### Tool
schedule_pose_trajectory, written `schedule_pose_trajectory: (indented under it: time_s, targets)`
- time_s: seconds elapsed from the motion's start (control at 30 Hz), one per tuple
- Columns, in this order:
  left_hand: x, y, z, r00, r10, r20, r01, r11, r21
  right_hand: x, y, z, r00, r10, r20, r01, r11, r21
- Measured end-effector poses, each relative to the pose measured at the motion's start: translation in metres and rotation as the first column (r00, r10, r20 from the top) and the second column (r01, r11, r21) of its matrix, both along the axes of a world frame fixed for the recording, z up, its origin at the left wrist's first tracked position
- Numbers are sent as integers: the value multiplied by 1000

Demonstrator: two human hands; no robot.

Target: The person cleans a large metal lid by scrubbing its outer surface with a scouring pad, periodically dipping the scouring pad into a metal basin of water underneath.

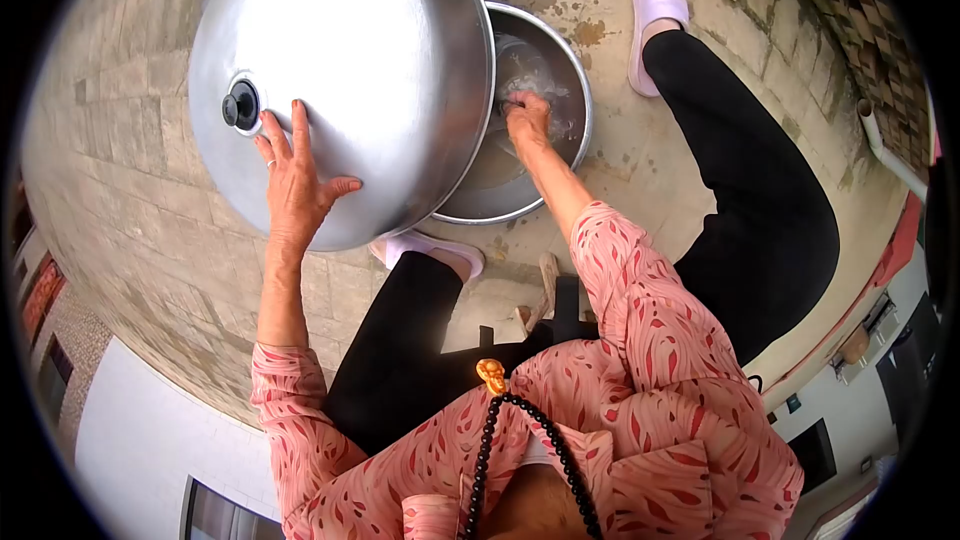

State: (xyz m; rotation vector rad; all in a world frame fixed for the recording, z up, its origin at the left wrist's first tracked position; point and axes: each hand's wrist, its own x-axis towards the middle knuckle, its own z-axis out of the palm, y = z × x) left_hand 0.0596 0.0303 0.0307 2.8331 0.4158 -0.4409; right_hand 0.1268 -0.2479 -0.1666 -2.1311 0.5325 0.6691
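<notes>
A: Position of the large domed silver metal lid (390,50)?
B: Upper left to upper centre of frame, tilted, outer face toward the camera. It covers the left part of a round silver metal basin (584,105); contact between the two cannot be told.
A: Left hand (300,182)?
B: Fingers spread, laid against the lid's lower-left face, gripping nothing. Fingertips just beside the round black knob (241,106).
A: Right hand (529,120)?
B: Upper centre of frame, over the basin's interior, just right of the lid's edge. Fingers curled; whether they grasp anything, cannot tell. Clear, glinting material (528,64) surrounds the fingertips; water or film, cannot tell.
</notes>
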Motion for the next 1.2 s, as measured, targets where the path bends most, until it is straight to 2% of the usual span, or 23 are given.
schedule_pose_trajectory:
  time_s: [0.03, 0.07, 0.1, 0.13, 0.17, 0.2, 0.23, 0.3, 0.33, 0.37, 0.43, 0.47, 0.57, 0.63, 0.67, 0.7, 0.77, 0.8, 0.9, 1.03, 1.1, 1.17, 1.2]
  targets:
    - [-3, 2, 0, 1000, -8, -29, 8, 1000, 15, -6, 5, 5, 966, -258, -32, 259, 941, 218]
    - [-1, 0, 2, 999, -7, -49, 9, 1000, 27, -1, 13, 18, 865, -488, -117, 490, 768, 413]
    - [1, 0, 2, 998, -11, -56, 13, 999, 42, 7, 22, 37, 705, -664, -247, 665, 499, 556]
    - [1, 0, 1, 998, -16, -64, 20, 998, 54, 11, 28, 73, 757, -638, -143, 558, 516, 650]
    - [2, 0, 1, 997, -19, -68, 24, 998, 66, 13, 37, 106, 817, -575, 45, 368, 580, 726]
    - [2, 0, 3, 997, -31, -68, 36, 997, 63, 11, 45, 107, 842, -495, 214, 182, 634, 752]
    - [3, 0, 3, 997, -42, -65, 45, 997, 56, 8, 53, 118, 840, -407, 360, 27, 693, 721]
    - [3, -2, 1, 997, -49, -64, 52, 998, 47, 8, 69, 122, 751, -251, 611, -156, 831, 534]
    - [3, -1, -1, 997, -46, -66, 50, 997, 52, 13, 67, 103, 740, -228, 633, -148, 863, 483]
    - [1, 1, -1, 997, -45, -70, 49, 997, 60, 21, 67, 85, 749, -341, 568, -44, 830, 557]
    - [0, -1, 1, 996, -34, -87, 41, 996, 78, 33, 53, 57, 742, -270, 614, -33, 899, 436]
    - [2, -1, 0, 996, -32, -85, 39, 996, 82, 34, 54, 61, 776, -285, 563, -1, 892, 453]
    - [1, 3, -3, 996, -93, -7, 94, 993, 77, 28, 46, 81, 781, -197, 593, -41, 931, 363]
    - [1, 2, -2, 997, -62, -36, 64, 996, 67, 26, 28, 80, 790, -95, 606, -72, 967, 246]
    - [2, 2, -1, 998, -45, -50, 48, 997, 64, 24, 21, 73, 848, -173, 500, 1, 945, 326]
    - [2, 1, -1, 997, -44, -57, 48, 997, 66, 20, 18, 68, 856, -163, 491, 18, 958, 286]
    - [3, 1, 0, 997, -43, -68, 48, 996, 73, 5, 25, 79, 875, -203, 439, 60, 947, 317]
    - [3, 2, 0, 997, -45, -63, 50, 996, 71, 5, 31, 95, 847, -253, 468, 79, 930, 359]
    - [1, 2, -1, 997, -50, -58, 54, 997, 60, -11, 55, 129, 766, -209, 608, -73, 911, 405]
    - [2, 4, -4, 997, -64, -53, 67, 996, 63, 1, 45, 105, 757, -209, 619, -65, 918, 390]
    - [1, 4, -3, 997, -57, -60, 61, 996, 61, 19, 34, 76, 791, -242, 561, 52, 942, 332]
    - [2, 3, -2, 996, -43, -72, 46, 998, 49, 20, 43, 80, 789, -239, 566, 40, 939, 341]
    - [0, 4, -1, 995, -64, -76, 69, 996, 65, 14, 47, 91, 803, -274, 530, 44, 913, 406]
